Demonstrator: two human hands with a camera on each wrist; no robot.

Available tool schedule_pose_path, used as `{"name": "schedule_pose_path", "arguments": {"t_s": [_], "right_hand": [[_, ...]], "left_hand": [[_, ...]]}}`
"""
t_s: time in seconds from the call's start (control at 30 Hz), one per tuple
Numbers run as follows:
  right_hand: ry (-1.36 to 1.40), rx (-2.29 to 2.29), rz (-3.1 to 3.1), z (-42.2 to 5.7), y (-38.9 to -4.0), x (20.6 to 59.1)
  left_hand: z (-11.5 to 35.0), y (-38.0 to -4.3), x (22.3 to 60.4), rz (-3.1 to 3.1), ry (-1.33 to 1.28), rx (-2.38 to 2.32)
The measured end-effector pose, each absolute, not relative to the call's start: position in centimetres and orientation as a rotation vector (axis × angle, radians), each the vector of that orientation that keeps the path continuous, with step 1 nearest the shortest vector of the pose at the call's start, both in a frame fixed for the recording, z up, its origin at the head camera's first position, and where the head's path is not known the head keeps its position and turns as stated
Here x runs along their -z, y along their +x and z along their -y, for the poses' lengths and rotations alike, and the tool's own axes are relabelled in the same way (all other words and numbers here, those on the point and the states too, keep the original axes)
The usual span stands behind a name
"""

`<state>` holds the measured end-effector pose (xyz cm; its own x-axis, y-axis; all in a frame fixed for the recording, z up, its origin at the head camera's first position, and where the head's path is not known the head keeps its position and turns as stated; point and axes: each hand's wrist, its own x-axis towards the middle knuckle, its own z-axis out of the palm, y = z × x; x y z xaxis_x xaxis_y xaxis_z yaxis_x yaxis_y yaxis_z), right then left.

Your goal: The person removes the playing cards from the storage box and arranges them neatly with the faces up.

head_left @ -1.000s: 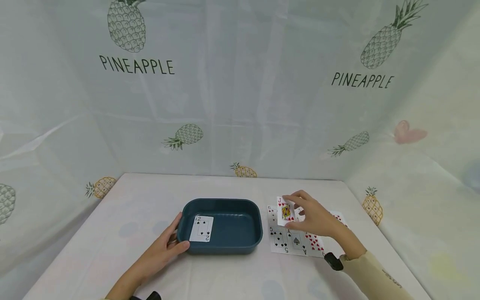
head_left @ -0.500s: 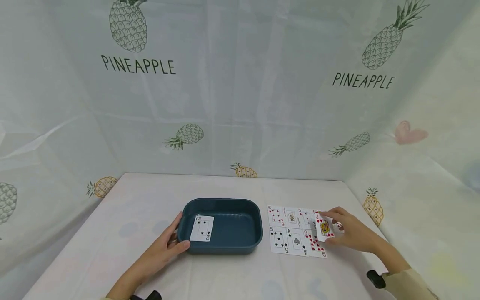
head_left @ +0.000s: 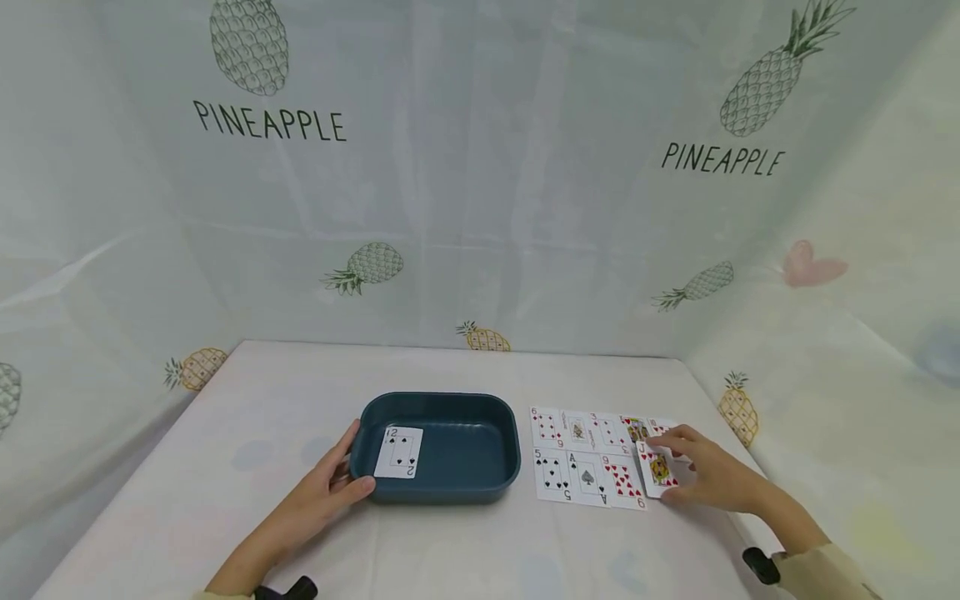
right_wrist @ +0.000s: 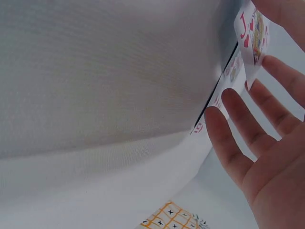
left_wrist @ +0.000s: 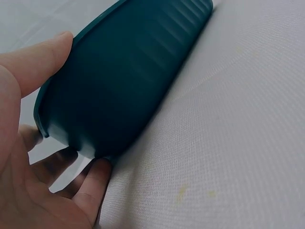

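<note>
In the head view, my left hand (head_left: 324, 492) holds the left end of a dark teal tray (head_left: 480, 492). The left wrist view has the thumb on the tray's rim (left_wrist: 81, 40) and fingertips against its outer wall. A two of spades (head_left: 398, 452) lies inside at the left. My right hand (head_left: 712, 475) pinches a jack of hearts (head_left: 658, 468) at the right end of the front card row, just right of a nine of hearts (head_left: 624, 482). In the right wrist view, the jack (right_wrist: 252, 36) stands tilted between thumb and a finger, while the other fingers are spread.
Face-up cards lie in two rows right of the tray: a six (head_left: 546, 428), a joker-like card (head_left: 577, 430) and a three (head_left: 606, 431) behind, a five of spades (head_left: 552, 475) and an ace of spades (head_left: 587, 478) in front. More cards sit behind the right hand. Pineapple-printed cloth (head_left: 480, 208) stands behind.
My right hand has carried the jack of hearts rightward from above the back row, then slightly toward me to the front row's right end. The left hand stays on the tray.
</note>
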<state>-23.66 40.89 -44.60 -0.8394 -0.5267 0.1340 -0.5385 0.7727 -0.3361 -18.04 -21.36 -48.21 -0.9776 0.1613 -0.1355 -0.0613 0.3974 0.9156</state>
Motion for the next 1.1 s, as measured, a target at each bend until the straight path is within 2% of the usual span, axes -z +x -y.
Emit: {"name": "schedule_pose_path", "arguments": {"t_s": [0.3,1.1], "right_hand": [[0.811,-0.558,3.037,-40.5,-23.1,44.5],[0.894,-0.418,3.024,-40.2,-22.6,44.7]], "left_hand": [[21.2,-18.2,47.9,-2.430,0.068,-1.627],[21.3,-18.2,48.2,-2.405,0.084,-1.657]]}}
